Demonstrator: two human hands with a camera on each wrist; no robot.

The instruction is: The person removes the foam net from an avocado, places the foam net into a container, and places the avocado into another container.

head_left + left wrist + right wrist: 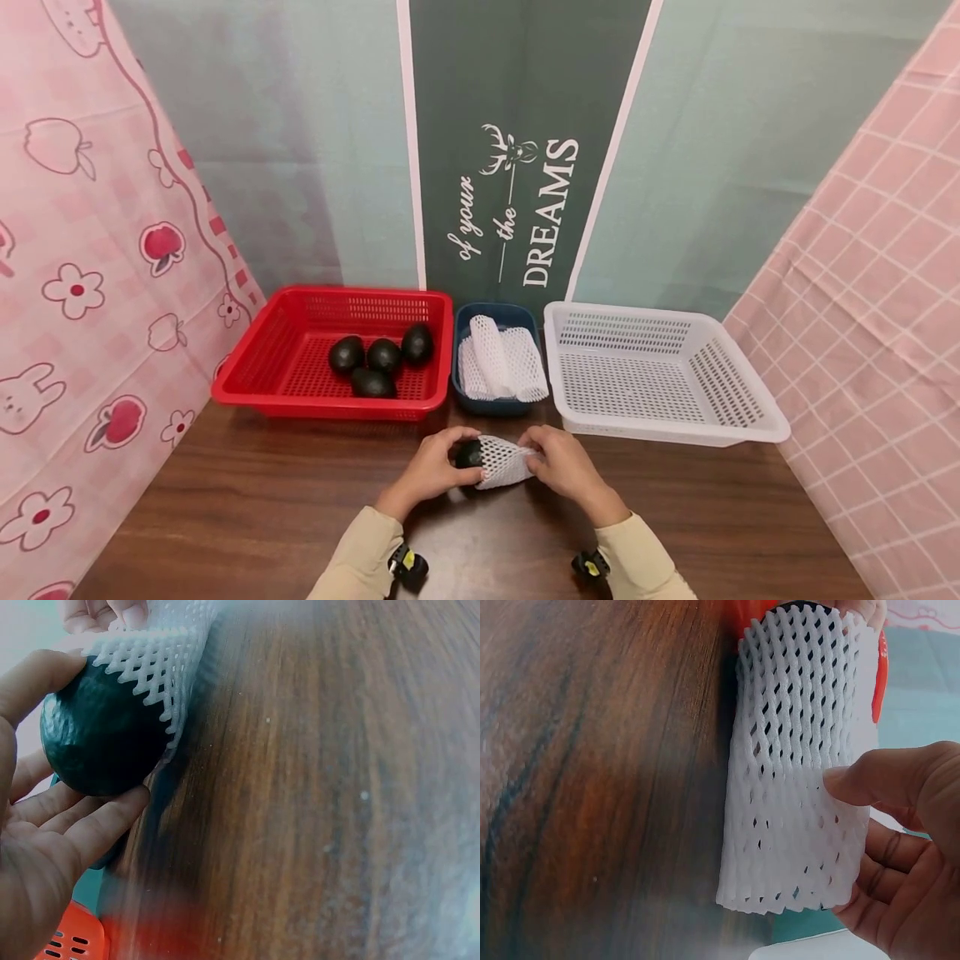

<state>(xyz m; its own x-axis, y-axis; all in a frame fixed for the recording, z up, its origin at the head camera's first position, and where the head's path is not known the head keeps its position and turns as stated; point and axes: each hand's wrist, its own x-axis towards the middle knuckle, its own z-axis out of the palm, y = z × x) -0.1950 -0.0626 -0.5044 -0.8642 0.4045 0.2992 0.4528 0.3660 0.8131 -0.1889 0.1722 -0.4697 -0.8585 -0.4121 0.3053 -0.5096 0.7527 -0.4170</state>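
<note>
A dark avocado (105,727) lies partly inside a white foam net sleeve (504,463) above the brown table. My left hand (435,468) grips the avocado's bare end between thumb and fingers. At the sleeve's other end, my right hand (564,463) pinches the foam, its thumb on the near face and its fingers behind, as the right wrist view shows. The net stretches round the avocado's far part and lies flatter toward the right hand. Most of the covered avocado is hidden by the mesh.
Several avocados (372,382) lie in a red basket (247,385) at back left. A blue bin (487,408) with more folded foam sleeves (491,354) stands in the middle. To its right is a white basket (667,429). Patterned cloths hang behind and at both sides.
</note>
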